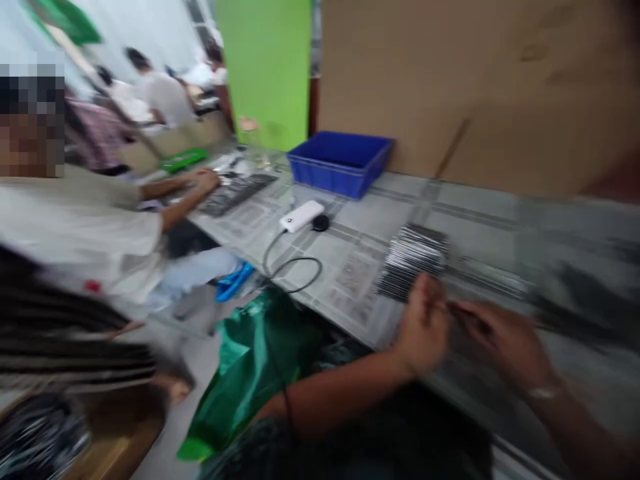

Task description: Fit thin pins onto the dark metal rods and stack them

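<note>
A row of thin, dark, shiny strips (414, 257) lies side by side on the table in front of me; their exact kind is blurred. My left hand (427, 327) is at the near edge of this row with its fingers curled closed, and whatever they hold is hidden. Just to its right, my right hand (510, 340) has its fingers bent together around something dark and thin, too smeared to name. The two hands are close together over the front part of the table.
A blue plastic bin (330, 175) stands against the cardboard panel (450, 80). Nearer are a white power bank (303, 217) with a black cable and a small round black object (320, 223). A green bag (250, 373) hangs below the table edge. A co-worker (80, 227) sits at left.
</note>
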`<state>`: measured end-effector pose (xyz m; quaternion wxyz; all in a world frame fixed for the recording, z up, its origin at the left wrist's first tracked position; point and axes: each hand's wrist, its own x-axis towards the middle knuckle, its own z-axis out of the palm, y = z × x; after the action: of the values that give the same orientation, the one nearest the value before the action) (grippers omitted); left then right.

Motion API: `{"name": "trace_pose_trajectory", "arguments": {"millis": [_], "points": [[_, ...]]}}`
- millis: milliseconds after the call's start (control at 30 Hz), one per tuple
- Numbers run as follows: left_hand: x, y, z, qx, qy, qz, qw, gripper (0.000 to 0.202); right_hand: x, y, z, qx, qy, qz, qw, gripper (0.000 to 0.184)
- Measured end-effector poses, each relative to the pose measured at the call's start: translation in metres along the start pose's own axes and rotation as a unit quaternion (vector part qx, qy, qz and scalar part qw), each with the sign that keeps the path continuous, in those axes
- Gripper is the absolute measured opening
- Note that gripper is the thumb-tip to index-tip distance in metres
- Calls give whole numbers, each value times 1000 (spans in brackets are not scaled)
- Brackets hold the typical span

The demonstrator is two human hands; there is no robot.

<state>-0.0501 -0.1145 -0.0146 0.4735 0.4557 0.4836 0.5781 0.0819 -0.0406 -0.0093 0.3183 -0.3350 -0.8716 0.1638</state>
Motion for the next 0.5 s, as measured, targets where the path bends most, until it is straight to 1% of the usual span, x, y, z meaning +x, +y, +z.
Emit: {"name": "trace_pose_trajectory", "arguments": {"millis": [33,67,100,167,200,267,333,400,500], "points": [[2,6,-8,7,40,23,999,61,3,-4,-8,-1,-18,19,1000,30],[6,10,-18,27,79,49,995,59,9,-9,-11,-2,-20,40,999,31],[12,13,-29,59,101,73,990,58,17,-14,-11,-6,-3,59,998,31],[29,15,-53,111,184,109,971,55,36,-23,-1,-13,29,77,997,30],[38,14,-64,130,202,112,964,56,46,-27,6,-17,39,80,996,29],[55,10,-82,146,214,87,962,59,62,-34,21,-40,43,77,995,28],[67,3,-92,147,206,47,966,61,71,-40,37,-82,39,75,993,25],[75,-4,-94,144,189,20,971,62,75,-43,51,-125,30,77,989,22],[81,-13,-89,149,161,25,975,63,74,-39,63,-154,9,77,985,20]]}}
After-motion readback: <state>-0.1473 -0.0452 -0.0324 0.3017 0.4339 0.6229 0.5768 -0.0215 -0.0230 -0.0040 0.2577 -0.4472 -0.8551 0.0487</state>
